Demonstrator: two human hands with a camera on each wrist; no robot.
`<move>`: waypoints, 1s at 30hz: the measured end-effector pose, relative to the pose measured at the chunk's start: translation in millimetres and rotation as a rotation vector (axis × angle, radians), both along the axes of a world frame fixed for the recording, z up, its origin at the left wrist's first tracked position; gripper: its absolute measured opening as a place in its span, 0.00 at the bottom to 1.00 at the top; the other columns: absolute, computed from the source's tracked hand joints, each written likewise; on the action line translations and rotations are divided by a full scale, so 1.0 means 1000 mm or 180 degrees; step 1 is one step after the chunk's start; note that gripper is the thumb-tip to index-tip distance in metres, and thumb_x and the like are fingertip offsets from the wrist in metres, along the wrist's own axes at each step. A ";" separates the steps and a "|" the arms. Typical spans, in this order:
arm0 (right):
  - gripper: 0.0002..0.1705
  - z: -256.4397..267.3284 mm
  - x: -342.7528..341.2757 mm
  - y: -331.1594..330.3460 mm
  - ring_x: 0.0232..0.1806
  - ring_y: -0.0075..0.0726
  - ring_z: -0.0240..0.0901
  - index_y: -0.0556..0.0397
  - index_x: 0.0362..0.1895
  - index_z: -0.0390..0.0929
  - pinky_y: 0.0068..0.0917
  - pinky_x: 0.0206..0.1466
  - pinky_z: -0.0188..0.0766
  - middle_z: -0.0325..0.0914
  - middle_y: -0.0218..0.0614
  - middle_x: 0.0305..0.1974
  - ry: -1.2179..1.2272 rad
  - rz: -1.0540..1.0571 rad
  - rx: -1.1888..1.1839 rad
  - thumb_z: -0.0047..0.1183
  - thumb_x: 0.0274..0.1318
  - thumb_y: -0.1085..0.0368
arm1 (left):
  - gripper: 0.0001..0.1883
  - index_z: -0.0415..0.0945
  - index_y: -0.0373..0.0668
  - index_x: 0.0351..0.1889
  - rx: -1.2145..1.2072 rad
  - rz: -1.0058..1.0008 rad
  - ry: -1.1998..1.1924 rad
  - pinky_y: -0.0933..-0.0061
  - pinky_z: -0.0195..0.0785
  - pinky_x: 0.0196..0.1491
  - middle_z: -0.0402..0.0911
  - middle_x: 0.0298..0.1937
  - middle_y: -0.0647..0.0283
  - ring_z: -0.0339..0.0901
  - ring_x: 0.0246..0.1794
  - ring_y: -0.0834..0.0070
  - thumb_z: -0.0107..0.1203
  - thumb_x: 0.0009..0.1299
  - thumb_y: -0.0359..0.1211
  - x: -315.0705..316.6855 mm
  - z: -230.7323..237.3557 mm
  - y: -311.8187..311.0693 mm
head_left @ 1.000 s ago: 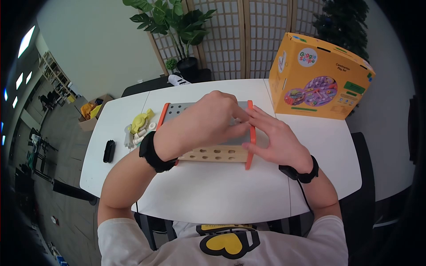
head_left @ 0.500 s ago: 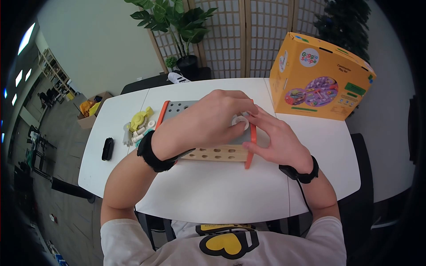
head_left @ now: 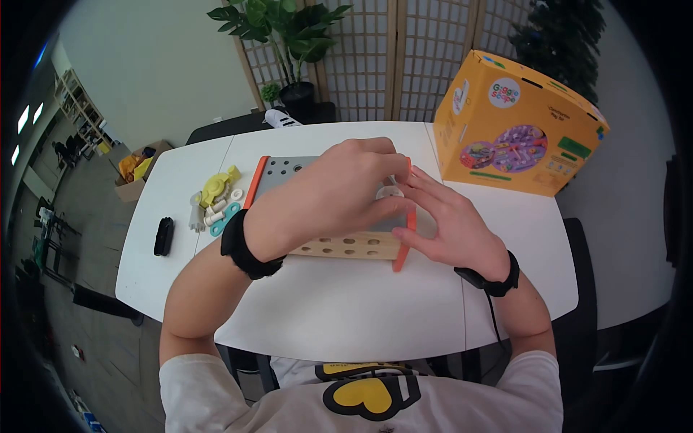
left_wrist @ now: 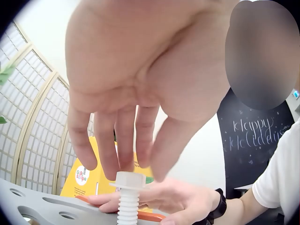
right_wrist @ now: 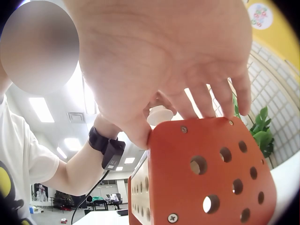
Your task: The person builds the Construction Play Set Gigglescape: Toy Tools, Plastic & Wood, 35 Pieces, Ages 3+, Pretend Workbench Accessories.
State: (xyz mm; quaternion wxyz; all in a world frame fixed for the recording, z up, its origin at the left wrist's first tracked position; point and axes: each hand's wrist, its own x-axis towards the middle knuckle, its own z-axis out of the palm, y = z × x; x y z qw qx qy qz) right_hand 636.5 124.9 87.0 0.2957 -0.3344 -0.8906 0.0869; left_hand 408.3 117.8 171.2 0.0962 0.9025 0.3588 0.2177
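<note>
A toy workbench point(head_left: 339, 249) with a grey perforated top, pale wooden side and orange end panels point(right_wrist: 180, 187) stands on the table. My left hand point(head_left: 346, 180) bends down over its right part, thumb and fingertips around the head of a white plastic bolt point(left_wrist: 131, 180). The bolt is upright, its threaded shaft showing below the flange. Along the top edge of the right end panel rest the fairly straight fingers of my right hand point(head_left: 460, 227), while its thumb touches the panel's near edge. Much of the grey top is hidden behind my left hand.
Left of the workbench lie a yellow toy piece point(head_left: 215, 189), a teal piece point(head_left: 225, 219) and several small white parts. A black oblong object point(head_left: 164, 237) is farther left. The large yellow box point(head_left: 451, 159) stands at the back right.
The left thumb and fingers have spread a little around the bolt, so its head shows between them now. The right hand keeps its place on the panel. The head view has shifted slightly.
</note>
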 end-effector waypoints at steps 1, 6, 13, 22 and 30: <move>0.34 0.001 -0.001 0.000 0.73 0.57 0.67 0.63 0.58 0.80 0.42 0.71 0.70 0.74 0.56 0.66 -0.0013 -0.0007 0.0005 0.68 0.55 0.51 | 0.08 0.83 0.36 0.38 -0.0012 0.0235 0.0098 0.62 0.77 0.43 0.85 0.41 0.54 0.84 0.42 0.54 0.68 0.62 0.25 0.003 0.002 -0.003; 0.33 0.000 0.000 0.002 0.72 0.57 0.68 0.63 0.57 0.81 0.41 0.70 0.71 0.75 0.55 0.65 -0.0079 0.0023 0.0015 0.69 0.54 0.51 | 0.07 0.83 0.36 0.38 -0.0161 -0.0182 0.0268 0.59 0.76 0.45 0.84 0.40 0.53 0.83 0.42 0.53 0.67 0.63 0.27 -0.002 -0.005 0.007; 0.31 0.008 -0.001 0.000 0.72 0.56 0.68 0.62 0.55 0.82 0.41 0.70 0.71 0.75 0.54 0.65 -0.0015 0.0063 -0.0515 0.68 0.53 0.52 | 0.06 0.84 0.34 0.35 -0.0025 -0.0458 -0.0396 0.60 0.76 0.45 0.82 0.36 0.53 0.83 0.40 0.53 0.66 0.64 0.28 0.003 -0.008 0.004; 0.32 0.001 0.001 0.003 0.72 0.56 0.68 0.63 0.56 0.82 0.41 0.71 0.70 0.74 0.55 0.66 -0.0109 0.0049 -0.0005 0.68 0.55 0.50 | 0.07 0.86 0.36 0.38 -0.0090 -0.0498 0.0147 0.61 0.77 0.45 0.85 0.38 0.54 0.83 0.41 0.54 0.64 0.64 0.27 0.000 -0.004 0.010; 0.32 0.002 0.000 0.003 0.72 0.57 0.68 0.62 0.56 0.82 0.41 0.70 0.71 0.75 0.53 0.65 -0.0031 0.0077 -0.0074 0.68 0.55 0.50 | 0.06 0.85 0.37 0.39 -0.0199 0.0025 0.0372 0.61 0.77 0.46 0.86 0.39 0.54 0.84 0.43 0.55 0.63 0.65 0.26 0.008 0.007 0.005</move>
